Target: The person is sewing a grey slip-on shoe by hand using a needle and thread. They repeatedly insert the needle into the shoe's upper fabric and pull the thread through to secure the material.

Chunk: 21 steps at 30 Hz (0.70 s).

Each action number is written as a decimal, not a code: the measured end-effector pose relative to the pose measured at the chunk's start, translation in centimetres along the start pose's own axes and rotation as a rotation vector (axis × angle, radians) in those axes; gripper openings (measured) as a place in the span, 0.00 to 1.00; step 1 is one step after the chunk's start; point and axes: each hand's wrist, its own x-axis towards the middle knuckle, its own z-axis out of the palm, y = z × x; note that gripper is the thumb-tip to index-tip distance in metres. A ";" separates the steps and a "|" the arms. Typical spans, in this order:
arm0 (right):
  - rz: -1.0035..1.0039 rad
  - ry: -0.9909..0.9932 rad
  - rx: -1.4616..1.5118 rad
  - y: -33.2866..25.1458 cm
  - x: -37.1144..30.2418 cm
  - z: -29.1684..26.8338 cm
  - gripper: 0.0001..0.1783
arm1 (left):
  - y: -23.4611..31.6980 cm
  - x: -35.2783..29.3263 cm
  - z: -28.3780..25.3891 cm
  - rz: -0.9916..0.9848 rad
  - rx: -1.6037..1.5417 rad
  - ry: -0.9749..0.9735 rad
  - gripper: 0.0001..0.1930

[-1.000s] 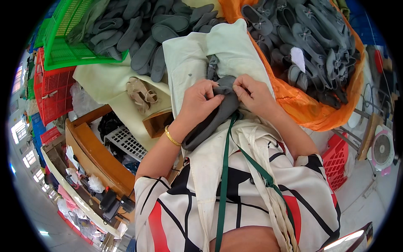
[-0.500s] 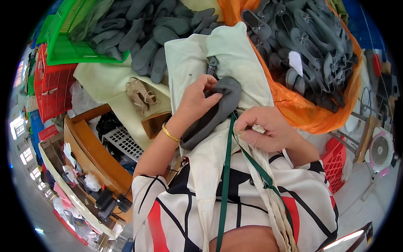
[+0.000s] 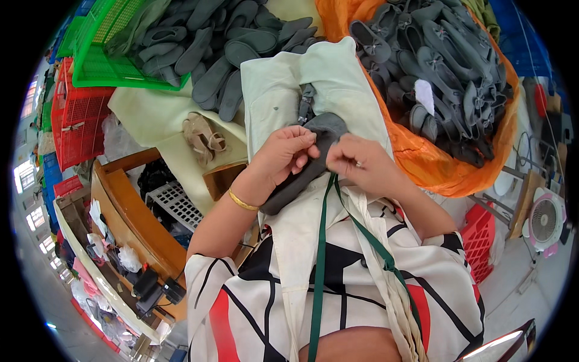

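Observation:
A dark grey flat shoe (image 3: 329, 123) lies on my lap, over the pale apron (image 3: 344, 72). My left hand (image 3: 284, 154) is above the shoe's opening, its thumb and forefinger pinched together and the other fingers curled. Close by on the right, my right hand (image 3: 362, 163) is closed in a pinch over the shoe's side. Whatever the fingertips hold is too small to make out. The two hands are a short gap apart and hide the middle of the shoe. A green strap (image 3: 321, 265) hangs down the front of the apron.
Grey shoes (image 3: 211, 78) are heaped at the far left beside a green crate (image 3: 114, 75). More fill an orange sack (image 3: 422, 166) at the far right. Beige sandals (image 3: 202, 137) lie left of my lap, near a wooden drawer (image 3: 136, 211). A small fan (image 3: 546, 217) stands right.
My left hand has let go of the shoe's rim and lifted into a pinch. My right hand has moved up and left, over the shoe's edge, close to the left.

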 end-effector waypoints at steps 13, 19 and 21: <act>-0.149 0.176 -0.595 3.7 2.1 1.4 0.04 | -1.0 0.4 0.3 0.598 0.934 0.179 0.06; -0.215 0.320 -0.362 4.8 2.5 2.5 0.07 | -0.1 0.8 0.2 0.225 0.621 0.066 0.05; -0.224 0.257 -0.308 5.1 2.5 2.8 0.06 | -0.1 0.7 0.2 0.216 0.616 0.077 0.05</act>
